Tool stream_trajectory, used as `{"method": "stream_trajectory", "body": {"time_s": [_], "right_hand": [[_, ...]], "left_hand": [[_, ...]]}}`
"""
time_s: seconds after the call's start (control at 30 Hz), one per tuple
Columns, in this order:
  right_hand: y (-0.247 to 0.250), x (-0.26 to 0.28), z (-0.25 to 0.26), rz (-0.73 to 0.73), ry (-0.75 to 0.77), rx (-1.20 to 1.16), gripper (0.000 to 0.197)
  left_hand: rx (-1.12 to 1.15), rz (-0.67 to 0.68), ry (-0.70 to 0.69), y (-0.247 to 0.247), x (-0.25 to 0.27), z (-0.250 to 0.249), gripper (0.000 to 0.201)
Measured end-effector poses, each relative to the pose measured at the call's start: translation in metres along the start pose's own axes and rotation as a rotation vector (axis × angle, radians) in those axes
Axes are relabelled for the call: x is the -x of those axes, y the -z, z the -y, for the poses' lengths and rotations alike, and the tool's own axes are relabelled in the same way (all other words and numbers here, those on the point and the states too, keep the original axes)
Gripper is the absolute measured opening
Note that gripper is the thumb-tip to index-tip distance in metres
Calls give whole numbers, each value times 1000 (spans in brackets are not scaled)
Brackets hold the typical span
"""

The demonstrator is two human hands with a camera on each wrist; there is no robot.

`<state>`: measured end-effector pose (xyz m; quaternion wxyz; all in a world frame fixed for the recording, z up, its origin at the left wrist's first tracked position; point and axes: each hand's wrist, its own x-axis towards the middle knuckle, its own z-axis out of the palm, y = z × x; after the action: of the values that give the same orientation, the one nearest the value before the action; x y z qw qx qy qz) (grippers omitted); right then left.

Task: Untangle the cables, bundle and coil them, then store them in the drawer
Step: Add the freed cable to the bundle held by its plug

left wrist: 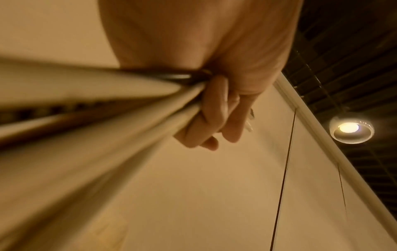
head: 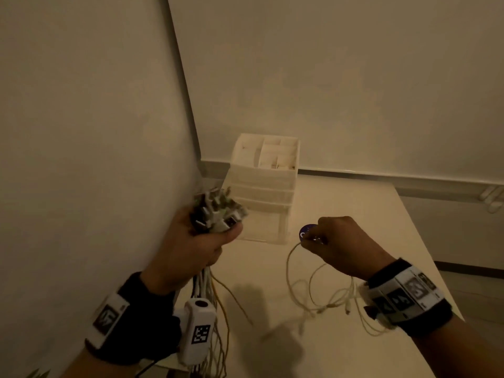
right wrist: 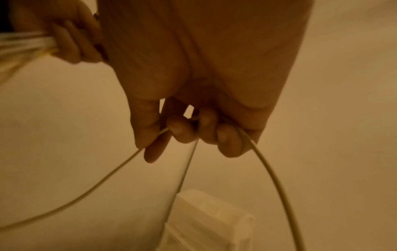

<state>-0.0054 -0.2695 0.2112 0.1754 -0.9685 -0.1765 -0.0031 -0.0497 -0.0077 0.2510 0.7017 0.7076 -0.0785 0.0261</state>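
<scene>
My left hand [head: 191,241] grips a thick bundle of cables [head: 215,211], plug ends sticking up above the fist and the strands hanging down past the wrist. The left wrist view shows those fingers [left wrist: 206,122] curled round the bundle [left wrist: 107,108]. My right hand [head: 341,246] pinches a thin white cable [head: 291,271] that loops down to the table, together with a small dark blue round object [head: 306,231]. In the right wrist view the fingers [right wrist: 182,130] curl round the thin cable [right wrist: 272,171]. A white drawer organizer [head: 266,186] stands behind both hands.
The white table [head: 354,208] reaches a wall at the left and another at the back. The organizer has open compartments on top and shut drawers in front. The table's right edge drops to the floor. A ceiling lamp [left wrist: 351,128] shows in the left wrist view.
</scene>
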Motion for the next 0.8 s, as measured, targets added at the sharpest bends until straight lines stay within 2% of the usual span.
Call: {"method": "stream_trajectory", "body": {"time_s": [0.13,0.2,0.27,0.43,0.5,0.6,0.67,0.7,0.8], "right_hand": [[8,1,24,9,57,-419,12],[13,0,28,-13,61,-508,8],[15,0,27,3,71,-538,7],[2,3,7,42,66,-779,19],[-11,4,-5,56,45,-881,19],[-37,5,-31,50,-1,-890,13],[-57,6,-52,47,-47,-874,15],[-67,7,-63,48,-75,-878,17],[-94,10,-90,79,-133,-875,19]], "left_hand": [[-360,24,-76,-32,-7,18,20],[-480,75,-112,-45,-7,27,21],[-530,65,-118,-50,-7,35,26],[-331,81,-22,-51,-15,30,27],[-272,1,8,-46,-20,29,28],[-122,-126,58,-36,-26,33,26],[-55,-198,66,-28,-27,34,14],[-5,-217,55,-24,-27,33,10],[100,-201,5,-17,-22,31,13]]}}
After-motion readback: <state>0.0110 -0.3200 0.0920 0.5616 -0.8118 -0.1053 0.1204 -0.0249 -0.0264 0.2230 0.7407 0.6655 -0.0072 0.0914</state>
